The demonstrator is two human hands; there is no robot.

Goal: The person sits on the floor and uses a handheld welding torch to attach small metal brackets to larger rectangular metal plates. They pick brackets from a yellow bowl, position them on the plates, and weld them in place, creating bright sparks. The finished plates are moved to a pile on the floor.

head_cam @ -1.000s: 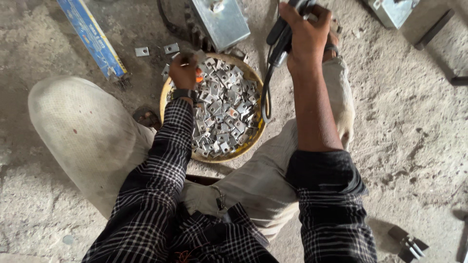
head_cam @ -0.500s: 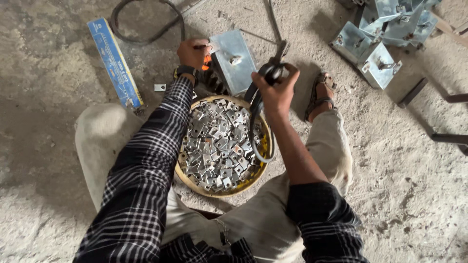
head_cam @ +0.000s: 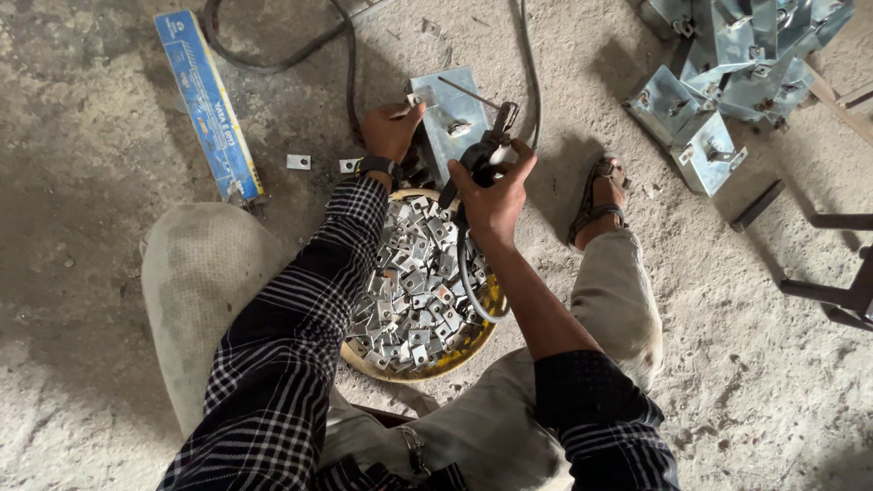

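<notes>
My left hand (head_cam: 389, 132) pinches a small metal piece (head_cam: 414, 98) against the corner of a grey metal box part (head_cam: 452, 118) lying on the ground. My right hand (head_cam: 491, 195) grips a black welding electrode holder (head_cam: 482, 156) with a thin rod (head_cam: 468, 93) pointing toward that corner; its cable (head_cam: 468, 291) loops down over the bowl. Between my knees sits a round yellow bowl (head_cam: 482, 332) heaped with several small square metal plates (head_cam: 409, 291).
A long blue box (head_cam: 207, 102) lies at the upper left, and two loose small plates (head_cam: 298, 162) near it. A dark hose (head_cam: 273, 64) curves along the top. Several grey metal box parts (head_cam: 727, 64) are piled at the upper right. My sandalled foot (head_cam: 600, 195) rests at right.
My view has tilted so the work sits lower in frame. My left hand stays at the box part's corner with the small piece; my right hand has brought the holder lower, next to it.
</notes>
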